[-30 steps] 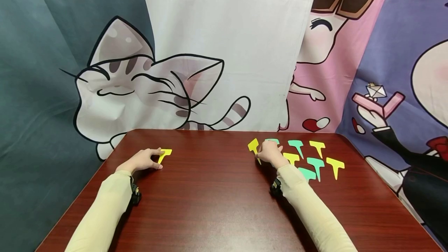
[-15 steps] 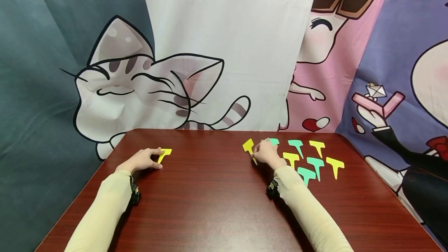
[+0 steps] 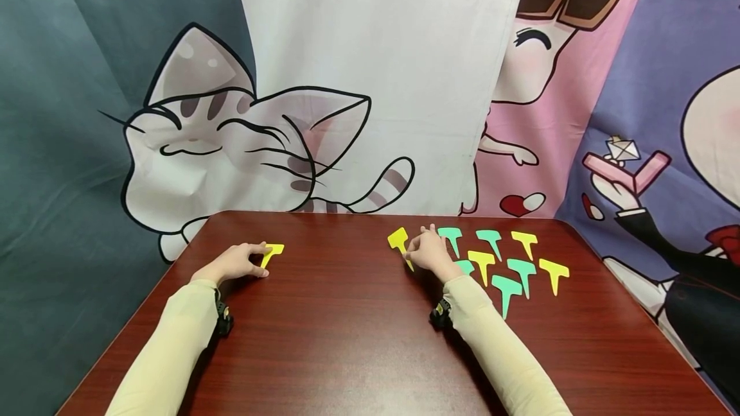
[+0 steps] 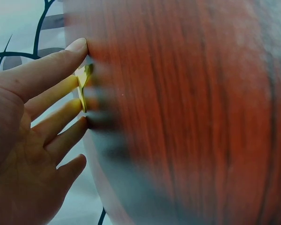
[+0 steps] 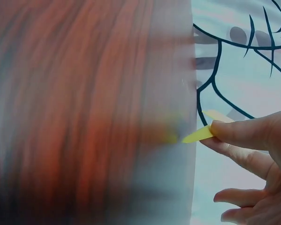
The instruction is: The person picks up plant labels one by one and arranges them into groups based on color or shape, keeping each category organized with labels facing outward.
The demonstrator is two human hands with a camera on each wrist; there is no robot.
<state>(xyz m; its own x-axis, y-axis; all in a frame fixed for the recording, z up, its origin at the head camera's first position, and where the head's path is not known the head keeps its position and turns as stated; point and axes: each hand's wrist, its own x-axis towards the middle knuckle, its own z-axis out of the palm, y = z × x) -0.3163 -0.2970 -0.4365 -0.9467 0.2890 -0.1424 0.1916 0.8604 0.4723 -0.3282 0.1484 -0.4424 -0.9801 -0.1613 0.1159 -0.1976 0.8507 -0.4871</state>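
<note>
At the left of the table, a yellow T-shaped tag (image 3: 274,250) lies by my left hand (image 3: 232,263); in the left wrist view the fairly straight fingers of the hand (image 4: 41,117) touch the tag (image 4: 85,89). My right hand (image 3: 430,251) pinches the stem of another yellow tag (image 3: 397,238), whose head points away to the back left. The right wrist view shows thumb and index finger of the hand (image 5: 253,154) on this tag (image 5: 199,135), other fingers spread.
Right of my right hand lie several green and yellow T-shaped tags, among them a green one (image 3: 506,286), a yellow one (image 3: 482,260) and a yellow one farthest right (image 3: 554,270). A printed cloth (image 3: 370,31) hangs behind the brown table (image 3: 324,326).
My right hand has moved left with its yellow tag, away from the other tags, and more of the green ones show. My left hand has stayed in place.
</note>
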